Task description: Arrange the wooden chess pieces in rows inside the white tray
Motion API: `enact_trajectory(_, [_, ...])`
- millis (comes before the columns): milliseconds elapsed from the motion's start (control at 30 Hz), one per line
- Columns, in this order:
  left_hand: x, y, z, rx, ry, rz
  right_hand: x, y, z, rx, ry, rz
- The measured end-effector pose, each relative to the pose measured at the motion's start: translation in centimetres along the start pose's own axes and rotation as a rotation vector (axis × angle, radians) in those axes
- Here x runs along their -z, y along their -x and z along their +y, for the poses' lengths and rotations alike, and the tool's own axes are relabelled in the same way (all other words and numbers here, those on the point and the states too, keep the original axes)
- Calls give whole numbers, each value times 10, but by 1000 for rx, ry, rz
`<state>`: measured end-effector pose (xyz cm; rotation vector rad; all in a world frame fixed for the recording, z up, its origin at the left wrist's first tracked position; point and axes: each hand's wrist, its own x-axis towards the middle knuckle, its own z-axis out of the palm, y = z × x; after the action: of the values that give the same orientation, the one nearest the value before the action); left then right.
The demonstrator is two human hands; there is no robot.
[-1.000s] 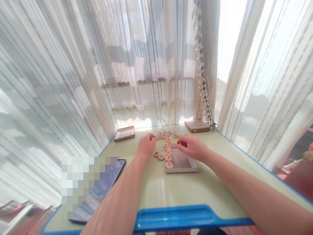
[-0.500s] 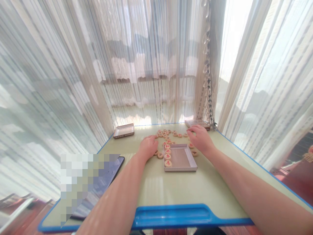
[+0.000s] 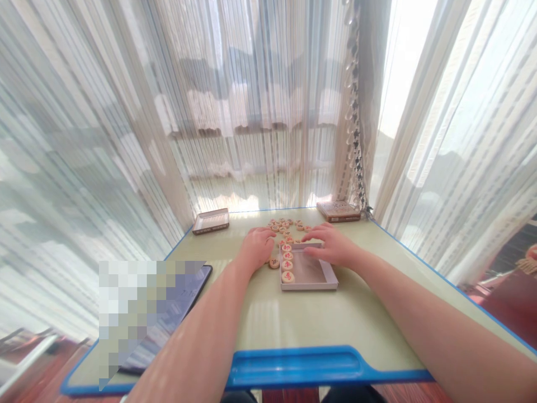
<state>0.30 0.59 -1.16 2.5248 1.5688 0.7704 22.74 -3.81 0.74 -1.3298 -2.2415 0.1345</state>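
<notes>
A shallow grey tray (image 3: 314,282) lies on the pale green table (image 3: 293,319). A column of round wooden chess pieces (image 3: 287,263) with red marks lines the tray's left side. My right hand (image 3: 333,247) hovers over the tray's far edge, with its fingers pressed together and pointing left; what they hold is hidden. My left hand (image 3: 257,247) rests curled on the table just left of the tray, beside a loose piece (image 3: 274,262). Several more loose pieces (image 3: 286,225) lie behind both hands.
A box lid (image 3: 211,220) sits at the back left and a flat brown box (image 3: 338,210) at the back right. A dark phone (image 3: 184,294) lies at the left. The blue handle rim (image 3: 293,366) edges the near side. Sheer curtains surround the table.
My right hand has come back from the far-right pieces to the tray's far edge. My left hand has shifted slightly toward the tray. The camera has tilted a little.
</notes>
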Motion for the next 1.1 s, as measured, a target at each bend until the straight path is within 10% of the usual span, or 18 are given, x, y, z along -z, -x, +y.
enact_trajectory(1100, [-4, -1, -5, 48, 0, -31, -11, 1, -4, -50, 71, -127])
